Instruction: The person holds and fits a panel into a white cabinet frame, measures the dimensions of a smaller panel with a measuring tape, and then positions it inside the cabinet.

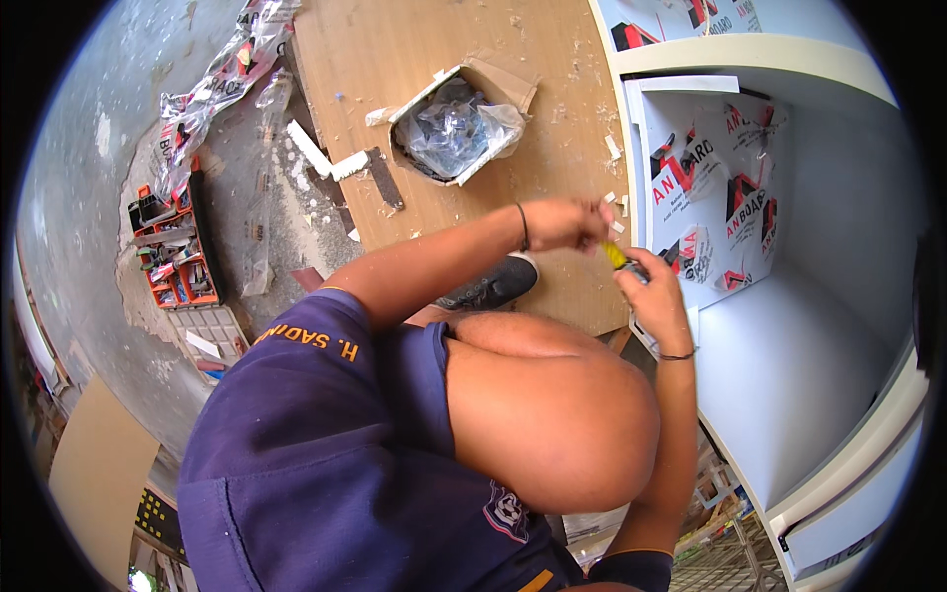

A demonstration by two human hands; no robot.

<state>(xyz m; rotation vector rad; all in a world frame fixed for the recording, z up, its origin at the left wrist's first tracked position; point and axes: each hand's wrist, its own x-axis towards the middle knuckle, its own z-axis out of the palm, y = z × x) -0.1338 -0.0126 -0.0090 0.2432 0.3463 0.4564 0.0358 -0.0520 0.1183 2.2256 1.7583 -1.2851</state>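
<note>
My right hand [653, 296] is closed around a small tape measure [619, 258], whose yellow strip and dark body show between the fingers. My left hand [570, 225] is just up and left of it, fingers curled at the end of the yellow strip and slightly blurred. Both hands are in front of the opening of a white cabinet [819, 365], close to its near edge. A panel [715, 197] inside is covered with printed protective film.
A cardboard box [464, 170] holding clear plastic stands on the wooden board [345, 39], among scraps and shavings. An orange organizer [182, 252] with small tools lies on the floor at left. Crumpled printed film [222, 94] trails beyond it. My bent knee [582, 424] is below my hands.
</note>
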